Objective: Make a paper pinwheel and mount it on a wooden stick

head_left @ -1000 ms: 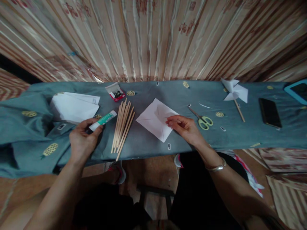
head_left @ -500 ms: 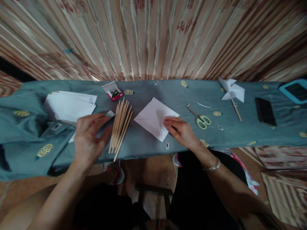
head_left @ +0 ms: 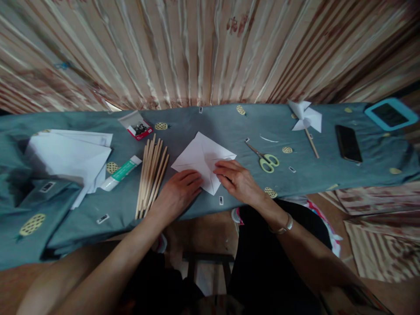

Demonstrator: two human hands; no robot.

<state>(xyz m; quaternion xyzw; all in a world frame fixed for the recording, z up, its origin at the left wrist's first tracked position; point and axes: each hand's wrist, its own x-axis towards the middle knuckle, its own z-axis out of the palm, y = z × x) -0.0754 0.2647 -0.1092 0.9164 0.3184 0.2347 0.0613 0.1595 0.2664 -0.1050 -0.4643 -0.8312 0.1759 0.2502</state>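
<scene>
A white paper square (head_left: 199, 151), turned cornerwise and marked with diagonal lines, lies on the cloth in front of me. My left hand (head_left: 180, 192) rests flat on its lower left edge, fingers stretched over the paper. At the lower right edge, my right hand (head_left: 234, 178) has its fingers closed on the paper; the thumb is mostly hidden. A bundle of thin wooden sticks (head_left: 151, 175) lies just left of my left hand. Farther left is a green and white glue tube (head_left: 121, 173), apart from both hands.
Green-handled scissors (head_left: 264, 159) lie right of the paper. A finished paper pinwheel (head_left: 306, 118), a phone (head_left: 348, 143) and a blue-framed tablet (head_left: 392, 114) are farther right. An open red box of small dark pieces (head_left: 139, 127) and white paper sheets (head_left: 68, 151) are at left.
My left hand has let go of the glue tube left of the sticks and moved right onto the paper square. My right hand stays at the paper's edge. The view has shifted slightly.
</scene>
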